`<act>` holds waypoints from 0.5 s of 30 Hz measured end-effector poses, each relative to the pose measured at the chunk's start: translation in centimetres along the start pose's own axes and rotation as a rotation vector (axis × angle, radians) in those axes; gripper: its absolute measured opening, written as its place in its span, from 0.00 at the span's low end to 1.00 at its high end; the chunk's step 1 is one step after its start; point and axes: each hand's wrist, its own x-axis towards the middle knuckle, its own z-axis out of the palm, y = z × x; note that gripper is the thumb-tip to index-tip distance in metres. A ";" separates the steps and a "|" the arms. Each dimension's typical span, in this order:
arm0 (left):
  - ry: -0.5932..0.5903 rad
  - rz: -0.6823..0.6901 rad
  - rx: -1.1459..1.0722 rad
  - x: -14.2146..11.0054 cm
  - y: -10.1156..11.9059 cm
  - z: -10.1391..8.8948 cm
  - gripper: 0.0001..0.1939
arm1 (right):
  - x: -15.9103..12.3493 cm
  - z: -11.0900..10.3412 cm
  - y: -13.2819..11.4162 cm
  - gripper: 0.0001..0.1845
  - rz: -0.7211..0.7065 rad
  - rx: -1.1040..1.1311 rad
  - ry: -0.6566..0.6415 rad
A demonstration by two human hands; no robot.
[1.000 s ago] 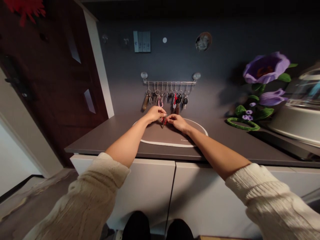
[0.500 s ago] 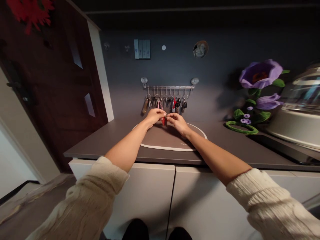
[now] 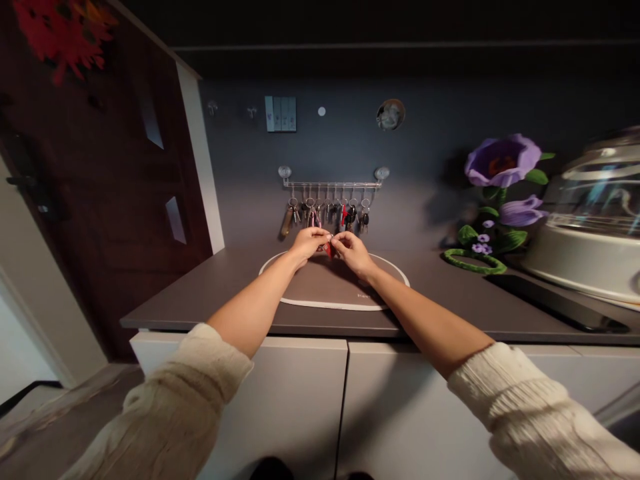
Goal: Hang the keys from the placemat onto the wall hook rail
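A small bunch of keys with a red tag [image 3: 329, 250] hangs between my two hands, above the brown oval mat [image 3: 320, 287] on the counter. My left hand [image 3: 307, 245] is closed in a pinch at its top from the left. From the right, the thumb and fingers of my right hand [image 3: 353, 253] pinch the same spot. Fingertips hide most of the ring. Just behind, a clear rail [image 3: 333, 185] on the wall carries several hooks with key rings, among them a red one [image 3: 344, 214] and one with a brown fob [image 3: 287, 222].
Purple fabric flowers [image 3: 503, 163] stand on a green ring base at the right. Beside them are a dark flat slab [image 3: 555, 303] and a white appliance with a clear dome [image 3: 590, 250]. A dark door [image 3: 125, 200] is at the left. White cabinet doors [image 3: 285, 400] sit below the counter.
The view has tilted slightly, so the wall and rail appear lower. Both hands stay pinched together at the keys; the red tag hangs at a somewhat different angle.
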 end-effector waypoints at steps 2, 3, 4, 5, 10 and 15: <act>-0.017 -0.005 -0.007 -0.1 0.0 0.0 0.08 | 0.1 -0.1 0.1 0.13 0.002 -0.009 0.011; -0.022 -0.008 -0.003 -0.1 0.0 0.1 0.08 | 0.1 -0.1 0.1 0.13 0.001 -0.019 0.023; -0.024 -0.008 0.004 -0.2 0.1 0.1 0.08 | 0.1 -0.2 0.1 0.13 -0.003 -0.033 0.037; -0.025 -0.006 0.014 -0.2 0.1 0.1 0.09 | 0.2 -0.2 0.1 0.13 -0.008 -0.049 0.052; -0.062 0.009 0.026 -0.2 0.0 0.1 0.16 | 0.3 -0.7 -0.1 0.15 -0.022 -0.055 0.080; -0.057 0.015 0.025 0.1 -0.3 0.0 0.18 | 0.4 -1.0 0.0 0.17 -0.014 0.024 0.072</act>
